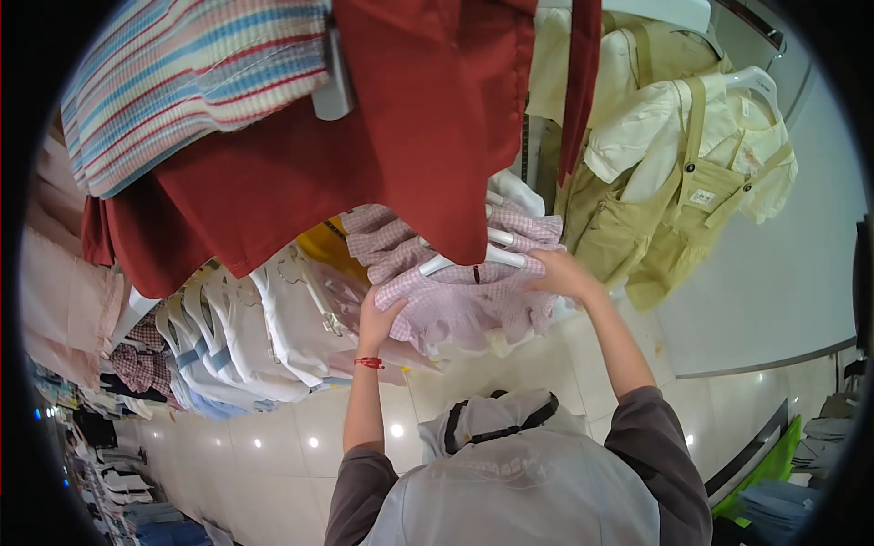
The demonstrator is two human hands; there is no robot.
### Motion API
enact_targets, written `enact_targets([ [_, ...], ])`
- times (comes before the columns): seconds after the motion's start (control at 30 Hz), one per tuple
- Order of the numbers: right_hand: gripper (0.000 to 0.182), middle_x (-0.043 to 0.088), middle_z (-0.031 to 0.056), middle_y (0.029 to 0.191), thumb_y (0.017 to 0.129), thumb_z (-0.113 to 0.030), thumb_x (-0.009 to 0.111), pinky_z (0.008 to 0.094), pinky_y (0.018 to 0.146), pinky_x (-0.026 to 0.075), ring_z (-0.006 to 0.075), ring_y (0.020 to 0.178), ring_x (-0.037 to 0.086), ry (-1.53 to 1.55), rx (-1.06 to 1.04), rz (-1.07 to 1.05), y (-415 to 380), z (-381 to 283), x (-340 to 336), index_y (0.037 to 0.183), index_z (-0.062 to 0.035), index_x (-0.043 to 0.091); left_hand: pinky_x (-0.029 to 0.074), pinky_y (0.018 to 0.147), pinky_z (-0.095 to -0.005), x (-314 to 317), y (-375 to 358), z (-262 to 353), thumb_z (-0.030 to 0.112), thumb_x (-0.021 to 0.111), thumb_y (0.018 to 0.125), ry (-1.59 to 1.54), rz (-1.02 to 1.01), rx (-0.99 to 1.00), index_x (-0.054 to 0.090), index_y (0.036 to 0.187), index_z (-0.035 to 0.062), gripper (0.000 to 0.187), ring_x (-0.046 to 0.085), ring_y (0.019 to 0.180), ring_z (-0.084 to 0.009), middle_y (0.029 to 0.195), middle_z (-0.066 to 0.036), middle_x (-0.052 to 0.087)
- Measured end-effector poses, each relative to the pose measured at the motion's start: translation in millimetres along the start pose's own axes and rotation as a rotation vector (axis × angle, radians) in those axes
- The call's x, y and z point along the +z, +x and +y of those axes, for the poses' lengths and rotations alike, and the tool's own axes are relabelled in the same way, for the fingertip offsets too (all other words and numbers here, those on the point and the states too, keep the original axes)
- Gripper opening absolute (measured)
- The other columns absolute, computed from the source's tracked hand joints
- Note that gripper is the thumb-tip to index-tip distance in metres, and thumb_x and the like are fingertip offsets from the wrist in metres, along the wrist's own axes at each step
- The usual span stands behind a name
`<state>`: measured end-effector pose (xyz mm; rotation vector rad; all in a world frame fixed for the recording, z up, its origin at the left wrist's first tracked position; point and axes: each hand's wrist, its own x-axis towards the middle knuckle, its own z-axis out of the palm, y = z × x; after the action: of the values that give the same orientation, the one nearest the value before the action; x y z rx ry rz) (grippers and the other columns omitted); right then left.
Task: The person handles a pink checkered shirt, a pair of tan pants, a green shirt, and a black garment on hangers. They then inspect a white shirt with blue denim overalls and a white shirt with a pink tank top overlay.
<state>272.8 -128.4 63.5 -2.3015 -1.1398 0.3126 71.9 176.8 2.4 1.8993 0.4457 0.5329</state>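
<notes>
My left hand [376, 318] grips the left sleeve of a pink checked garment [455, 296] that hangs on a white hanger [473, 259]. My right hand [557, 273] holds the garment's right shoulder near the hanger's end. A red string is tied round my left wrist. A large red garment [364, 127] hangs in front and hides the top of the hanger.
A striped knit top [182, 82] hangs upper left. White and pale shirts [264, 337] fill a rail on the left. Cream shirts with khaki dungarees [665, 164] hang on the right by a white wall. Shiny tiled floor lies below; folded clothes [774, 505] sit lower right.
</notes>
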Motion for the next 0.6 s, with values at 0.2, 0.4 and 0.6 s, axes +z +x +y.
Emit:
enact_targets([
  [0.2,0.046,0.063,0.0091,0.093,0.066,-0.023,0.075,0.0295,0.079,0.045,0.0162,0.089,0.057,0.58,0.324,-0.028,-45.0,85.9,31.4,0.103,-0.0008,0.058,0.042,0.082,-0.0262,-4.5,-18.3,-26.5,0.012,0.066,0.078,-0.321,-0.091,-0.226,0.055,0.108,-0.0042,0.036,0.054,0.092,-0.0127,0.101,-0.007,0.06],
  [0.4,0.038,0.061,0.0045,0.099,0.074,-0.014,0.068,0.0291,0.081,0.045,0.0147,0.088,0.057,1.253,0.36,0.313,-83.2,83.2,93.9,0.105,0.0029,0.056,0.039,0.088,-0.0271,32.4,-32.1,-47.5,0.026,0.066,0.079,-0.368,-0.307,-0.461,0.055,0.112,-0.0012,0.045,0.053,0.097,-0.0151,0.11,-0.011,0.056],
  [0.6,0.06,0.051,0.0106,0.119,0.07,-0.019,0.072,0.0316,0.09,0.041,0.0205,0.102,0.052,0.822,0.228,0.257,-72.6,48.2,169.8,0.12,0.0014,0.045,0.036,0.092,-0.0304,106.3,-45.6,-101.3,0.047,0.061,0.077,-0.017,-0.695,-0.59,0.053,0.113,-0.0048,0.063,0.05,0.106,-0.0207,0.115,-0.012,0.054],
])
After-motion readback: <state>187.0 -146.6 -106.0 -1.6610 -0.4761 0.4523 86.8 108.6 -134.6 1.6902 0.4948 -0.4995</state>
